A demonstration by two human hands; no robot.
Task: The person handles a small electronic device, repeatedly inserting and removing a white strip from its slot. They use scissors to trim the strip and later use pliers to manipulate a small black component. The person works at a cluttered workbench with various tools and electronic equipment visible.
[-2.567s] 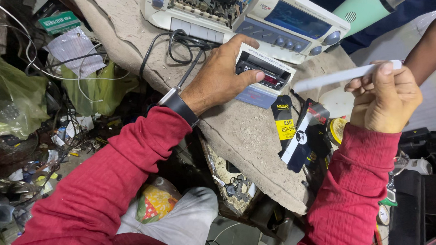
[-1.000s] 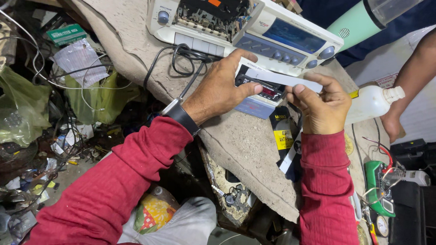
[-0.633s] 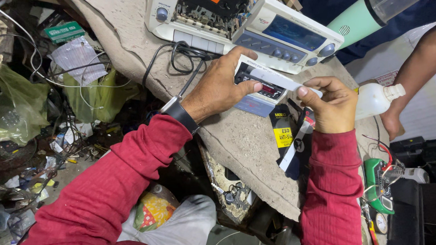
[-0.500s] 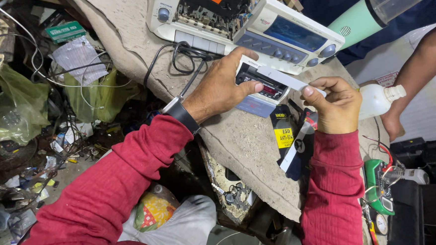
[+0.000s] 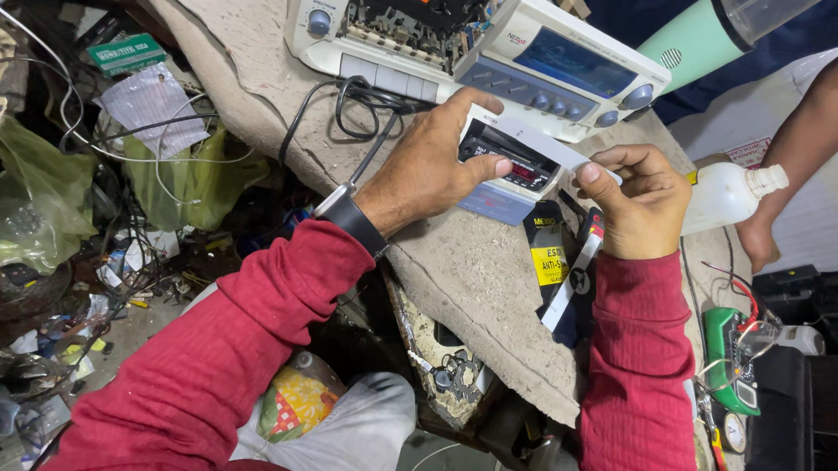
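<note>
Our left hand (image 5: pixel 427 169) has its grip closed over a small grey display module (image 5: pixel 507 166), fingers across its top edge and thumb pressed on its dark front panel, holding it down on the bench (image 5: pixel 475 267). Our right hand (image 5: pixel 636 204) pinches a thin white strip (image 5: pixel 576 156) between thumb and fingers at the module's right end, where the strip lies along the module's upper edge. The module sits just in front of a large white cassette player (image 5: pixel 477 38) with its deck exposed, and a black cable (image 5: pixel 359 108) loops between them. Just below the right hand lie black tweezers packets (image 5: pixel 556 267) with yellow and white labels. To the right, another person's hand (image 5: pixel 758 244) rests beside a white plastic bottle (image 5: pixel 727 194). A green multimeter (image 5: pixel 730 362) lies further down.
</note>
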